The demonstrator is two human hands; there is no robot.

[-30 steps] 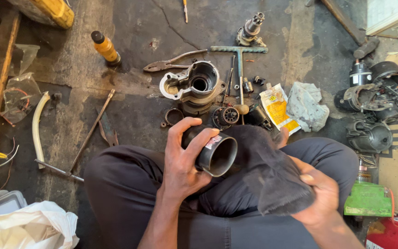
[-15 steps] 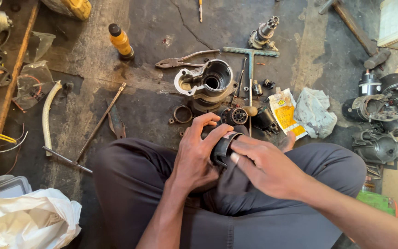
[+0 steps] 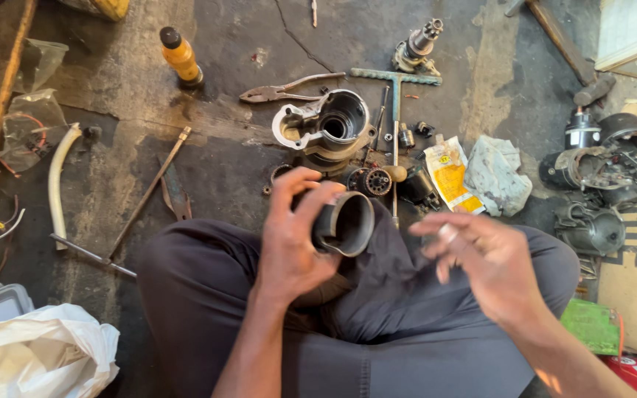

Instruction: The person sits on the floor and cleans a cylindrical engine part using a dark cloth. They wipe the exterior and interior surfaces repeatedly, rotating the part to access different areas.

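Note:
I sit cross-legged on a dark floor. My left hand (image 3: pixel 296 236) grips a dark metal cylinder housing (image 3: pixel 346 222) over my lap, its open end turned toward the right. My right hand (image 3: pixel 484 262) hovers to the right of it, blurred, fingers spread, holding nothing. A dark cloth (image 3: pixel 399 273) lies on my lap under the hands. Just beyond my knees a grey cast metal housing (image 3: pixel 324 127) rests on the floor, with a small gear part (image 3: pixel 374 180) beside it.
Pliers (image 3: pixel 282 90), a T-handle wrench (image 3: pixel 395 103), a yellow bottle (image 3: pixel 180 57), a yellow packet (image 3: pixel 450 177) and a rag (image 3: pixel 497 175) lie ahead. Motor parts (image 3: pixel 595 177) sit at the right, a white plastic bag (image 3: pixel 31 354) at lower left, a long rod (image 3: pixel 145 195) left.
My right hand has come off the cylinder and moved away to the right, open. One second ago it held the dark cloth. The left hand keeps its grip.

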